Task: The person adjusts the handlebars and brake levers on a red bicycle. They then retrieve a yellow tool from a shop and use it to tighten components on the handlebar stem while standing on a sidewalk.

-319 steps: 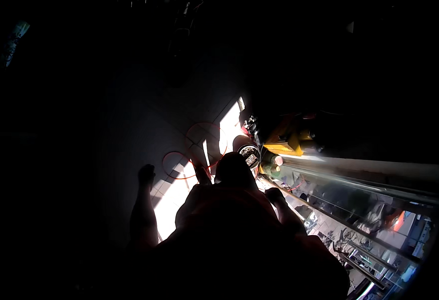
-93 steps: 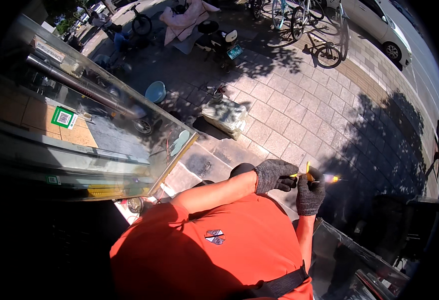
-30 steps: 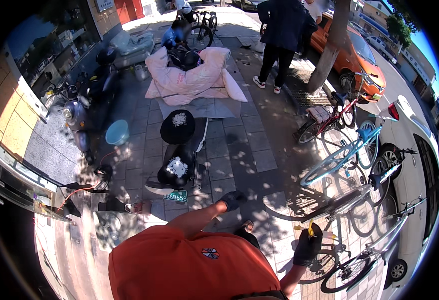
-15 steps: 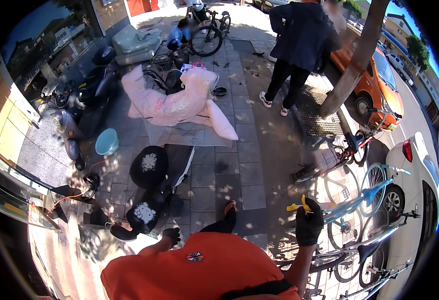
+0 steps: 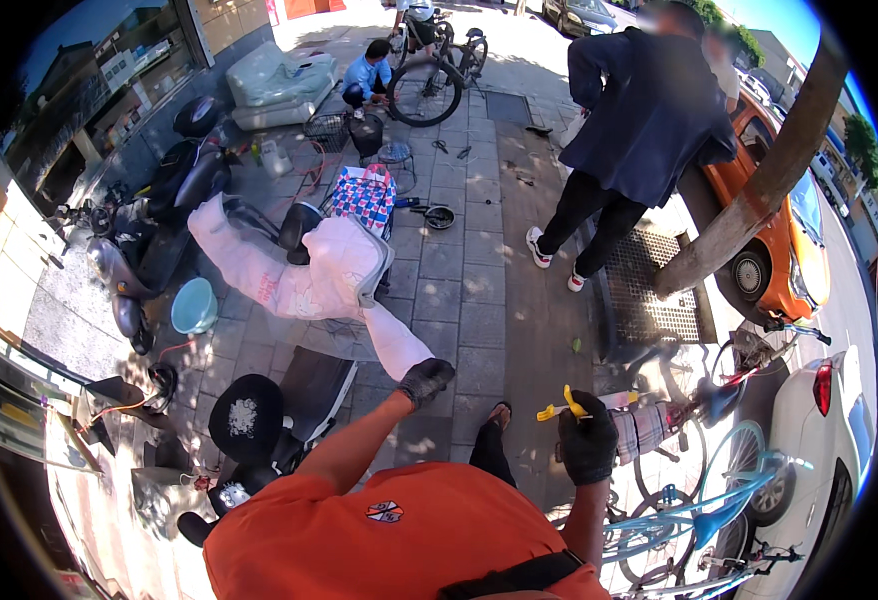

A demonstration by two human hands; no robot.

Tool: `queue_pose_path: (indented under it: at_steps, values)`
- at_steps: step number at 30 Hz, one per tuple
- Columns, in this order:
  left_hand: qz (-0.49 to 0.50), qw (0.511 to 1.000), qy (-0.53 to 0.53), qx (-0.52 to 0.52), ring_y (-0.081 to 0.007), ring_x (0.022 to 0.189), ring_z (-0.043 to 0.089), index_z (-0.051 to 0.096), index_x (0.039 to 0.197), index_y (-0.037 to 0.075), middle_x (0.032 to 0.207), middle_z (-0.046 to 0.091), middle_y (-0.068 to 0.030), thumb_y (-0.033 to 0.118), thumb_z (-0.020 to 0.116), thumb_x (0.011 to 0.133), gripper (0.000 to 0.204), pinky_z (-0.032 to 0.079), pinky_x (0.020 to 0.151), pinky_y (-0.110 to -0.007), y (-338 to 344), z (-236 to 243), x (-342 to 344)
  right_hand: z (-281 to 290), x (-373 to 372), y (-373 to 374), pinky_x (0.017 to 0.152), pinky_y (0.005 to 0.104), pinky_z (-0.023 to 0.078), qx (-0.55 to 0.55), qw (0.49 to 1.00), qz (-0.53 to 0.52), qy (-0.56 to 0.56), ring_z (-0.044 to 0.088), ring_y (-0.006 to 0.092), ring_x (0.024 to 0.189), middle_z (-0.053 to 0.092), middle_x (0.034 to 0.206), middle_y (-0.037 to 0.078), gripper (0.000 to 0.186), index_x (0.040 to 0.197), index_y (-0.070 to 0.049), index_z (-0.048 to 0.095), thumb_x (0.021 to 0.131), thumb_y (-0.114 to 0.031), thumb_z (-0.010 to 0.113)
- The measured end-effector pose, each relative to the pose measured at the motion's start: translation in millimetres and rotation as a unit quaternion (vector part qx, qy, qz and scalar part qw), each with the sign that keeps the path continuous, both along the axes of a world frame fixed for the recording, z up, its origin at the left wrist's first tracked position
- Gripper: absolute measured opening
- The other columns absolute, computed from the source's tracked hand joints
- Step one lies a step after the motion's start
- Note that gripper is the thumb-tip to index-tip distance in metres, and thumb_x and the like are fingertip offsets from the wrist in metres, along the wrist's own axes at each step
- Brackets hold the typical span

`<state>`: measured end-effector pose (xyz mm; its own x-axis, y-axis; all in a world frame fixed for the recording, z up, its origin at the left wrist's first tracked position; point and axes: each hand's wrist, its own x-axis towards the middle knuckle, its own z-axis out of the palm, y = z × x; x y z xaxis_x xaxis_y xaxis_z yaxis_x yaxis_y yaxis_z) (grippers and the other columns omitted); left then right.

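My left hand, in a dark glove, is stretched forward with its fingers curled in. Nothing shows sticking out of it. In the picture it overlaps the tip of a pale pink quilted scooter cover; whether they touch I cannot tell. The cover drapes over the front of a parked scooter. My right hand, also dark-gloved, is closed around a small yellow tool whose forked end points up and left. The grip hides the rest of that tool.
Another scooter's dark seat lies left of me, near a pale green basin. Parked bicycles crowd the right, beside a tree trunk. Ahead stand a person in a dark jacket and someone crouching by a bicycle.
My left hand has swung forward and right, up to the pink cover's tip. My right hand, still holding the yellow tool, has shifted slightly left. The covered scooter appears closer.
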<state>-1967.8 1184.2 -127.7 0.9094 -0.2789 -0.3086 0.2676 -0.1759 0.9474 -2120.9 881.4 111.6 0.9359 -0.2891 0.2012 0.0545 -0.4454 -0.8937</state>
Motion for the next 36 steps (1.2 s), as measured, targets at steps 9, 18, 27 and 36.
queue_pose_path:
  at_steps: [9, 18, 27, 36]
  values:
    - [0.21, 0.971, 0.098, 0.055, -0.0207, 0.085, 0.072, 0.068, 0.122, -0.002, 0.107, 0.074, -0.0125, 0.036, 0.071, 0.096, 0.046, 0.059, 0.077, -0.037, -11, 26, 51, -30, 262, -61, 0.073, 0.0282, 0.053, 0.171, 0.95, 0.259, 0.022, 0.063, 0.0097, 0.077, 0.071, 0.098, 0.005, 0.032, 0.125, -0.008, 0.065, 0.094, -0.008, 0.072]
    - [0.341, 0.931, 0.134, 0.007, -0.0232, 0.085, 0.072, 0.066, 0.119, -0.006, 0.107, 0.073, -0.0154, 0.032, 0.069, 0.095, 0.045, 0.059, 0.076, -0.036, -49, 14, 162, -25, 467, -65, 0.089, 0.0294, 0.053, 0.23, 0.881, 0.397, 0.113, 0.064, 0.0137, 0.1, 0.068, 0.108, 0.007, 0.03, 0.126, -0.006, 0.061, 0.097, -0.003, 0.07]
    - [0.304, 0.948, 0.087, -0.042, -0.0196, 0.082, 0.071, 0.069, 0.116, -0.002, 0.103, 0.075, -0.013, 0.034, 0.072, 0.097, 0.041, 0.058, 0.073, -0.035, -59, -15, 414, -10, 648, -58, 0.083, 0.0282, 0.055, 0.243, 0.902, 0.348, 0.078, 0.067, 0.013, 0.095, 0.07, 0.107, 0.007, 0.032, 0.125, -0.005, 0.062, 0.095, -0.003, 0.073]
    - [0.189, 0.981, 0.033, 0.012, -0.0182, 0.088, 0.069, 0.066, 0.124, -0.001, 0.105, 0.074, -0.0113, 0.032, 0.072, 0.098, 0.043, 0.057, 0.078, -0.034, -47, -9, 636, 1, 778, -55, 0.065, 0.0254, 0.046, 0.306, 0.913, 0.245, 0.116, 0.058, 0.0092, 0.076, 0.071, 0.098, 0.007, 0.025, 0.115, -0.007, 0.064, 0.092, -0.002, 0.074]
